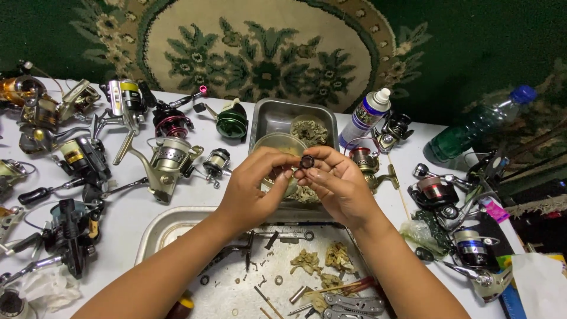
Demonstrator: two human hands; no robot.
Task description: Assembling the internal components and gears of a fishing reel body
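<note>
Both hands meet above the middle of the white tabletop [130, 212]. The left hand [251, 186] and the right hand [333, 183] each pinch a small dark ring [307, 161] between fingertips, so the ring sits in the air between them, over the near edge of a steel pan [269, 115].

A white spray can [366, 118] with a blue-and-purple label band and a white cap leans just right of the pan. Further right a green plastic bottle [475, 127] with a blue cap lies tilted at the tabletop's edge. A pink tag [493, 210] lies near the right edge, and a white bag [540, 283] covers the near right corner, with a blue and yellow package edge just beside it.

The pan holds a clear round bowl [277, 142] and a wad of dirty grey-green rag [310, 131]. A larger steel tray [165, 227] lies nearer the person, under the forearms; in it are small screws, washers, pins, crumpled scraps of rag [322, 260], and grey pliers [354, 304] at the near edge.

Fishing reels [168, 159] crowd the tabletop on the left, and more reels [437, 192] lie on the right. A green patterned carpet [266, 53] lies beyond the tabletop.
</note>
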